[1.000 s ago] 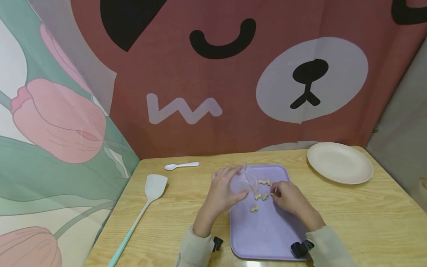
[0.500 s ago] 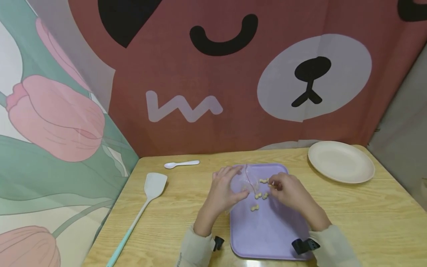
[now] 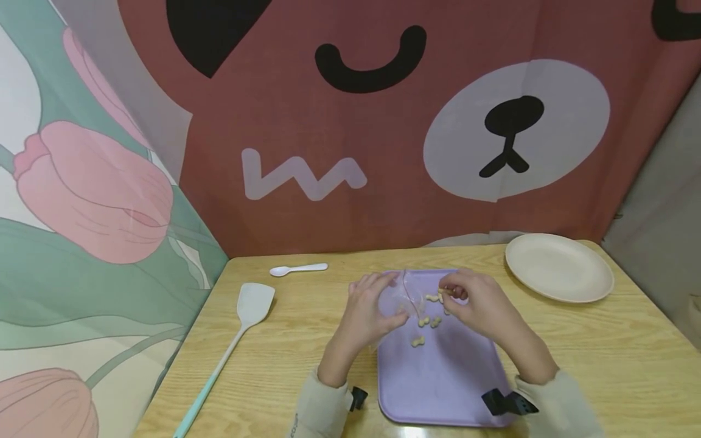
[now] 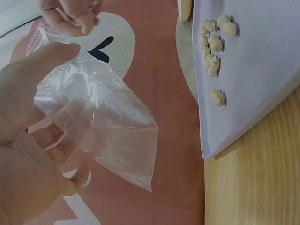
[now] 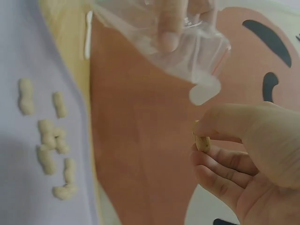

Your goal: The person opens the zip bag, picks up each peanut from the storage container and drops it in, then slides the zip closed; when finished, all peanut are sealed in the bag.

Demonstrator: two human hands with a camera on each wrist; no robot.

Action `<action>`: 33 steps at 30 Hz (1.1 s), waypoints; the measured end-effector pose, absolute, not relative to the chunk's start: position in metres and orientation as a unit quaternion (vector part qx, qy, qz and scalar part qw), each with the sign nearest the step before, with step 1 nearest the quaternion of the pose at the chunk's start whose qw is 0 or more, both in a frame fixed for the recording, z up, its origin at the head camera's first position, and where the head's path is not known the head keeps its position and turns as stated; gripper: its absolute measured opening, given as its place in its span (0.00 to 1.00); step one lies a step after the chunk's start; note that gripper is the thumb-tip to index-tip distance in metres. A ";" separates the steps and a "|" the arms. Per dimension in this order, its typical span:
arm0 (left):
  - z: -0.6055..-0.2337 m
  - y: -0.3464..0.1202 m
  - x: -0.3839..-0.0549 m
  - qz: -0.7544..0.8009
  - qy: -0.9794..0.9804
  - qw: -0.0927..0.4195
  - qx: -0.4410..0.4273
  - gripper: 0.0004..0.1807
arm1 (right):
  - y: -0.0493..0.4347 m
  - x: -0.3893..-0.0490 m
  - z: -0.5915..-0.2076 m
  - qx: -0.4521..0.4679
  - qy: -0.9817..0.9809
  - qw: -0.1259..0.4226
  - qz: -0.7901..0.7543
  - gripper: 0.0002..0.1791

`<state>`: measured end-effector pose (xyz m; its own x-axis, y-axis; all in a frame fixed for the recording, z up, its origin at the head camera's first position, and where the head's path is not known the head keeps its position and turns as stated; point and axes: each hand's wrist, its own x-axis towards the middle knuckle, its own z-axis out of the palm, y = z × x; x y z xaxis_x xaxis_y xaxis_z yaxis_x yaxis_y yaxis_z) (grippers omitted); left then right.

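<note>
My left hand (image 3: 366,307) holds a clear plastic zip bag (image 4: 119,126) with a red line along its mouth. In the left wrist view the bag hangs spread between thumb and fingers, and no contents show in it. My right hand (image 3: 482,304) pinches a peanut (image 5: 202,143) in its shell between thumb and fingertips. It is a little to the right of the bag's mouth, apart from it. Below both hands lies a purple tray (image 3: 432,389), with several unshelled peanuts (image 4: 215,43) scattered on its far half.
A beige plate (image 3: 558,267) stands at the back right of the wooden table (image 3: 317,316). Towards the left lie a small white spoon (image 3: 298,269) and a long-handled spatula (image 3: 255,305). A printed cloth (image 3: 328,225) hangs behind the table.
My right hand has risen from the tray with the peanut between its fingertips, moving slightly away from me. The left hand and the bag have stayed in place.
</note>
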<state>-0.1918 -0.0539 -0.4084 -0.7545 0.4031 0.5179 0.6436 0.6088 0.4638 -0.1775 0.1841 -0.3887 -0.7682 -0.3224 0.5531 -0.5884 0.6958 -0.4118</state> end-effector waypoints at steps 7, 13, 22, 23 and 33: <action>-0.409 -0.056 -0.191 -0.315 -0.880 0.183 -0.304 0.38 | 0.175 -0.170 -0.379 0.286 -0.871 0.269 0.296 0.11; -0.407 -0.057 -0.191 -0.314 -0.880 0.182 -0.305 0.38 | 0.167 -0.170 -0.374 0.299 -0.858 0.290 0.300 0.11; -0.406 -0.058 -0.192 -0.322 -0.880 0.169 -0.304 0.37 | 0.155 -0.170 -0.369 0.308 -0.845 0.285 0.332 0.11; -0.406 -0.058 -0.192 -0.324 -0.880 0.169 -0.305 0.37 | 0.154 -0.170 -0.368 0.310 -0.843 0.282 0.336 0.11; -0.405 -0.057 -0.191 -0.322 -0.877 0.176 -0.310 0.36 | 0.150 -0.169 -0.364 0.311 -0.844 0.275 0.340 0.11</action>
<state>-0.1909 -0.0566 -0.4046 -0.7454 0.4315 0.5081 0.6576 0.6005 0.4549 -0.1687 0.1502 -0.3641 -0.6547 -0.3384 0.6759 -0.7123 0.5757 -0.4016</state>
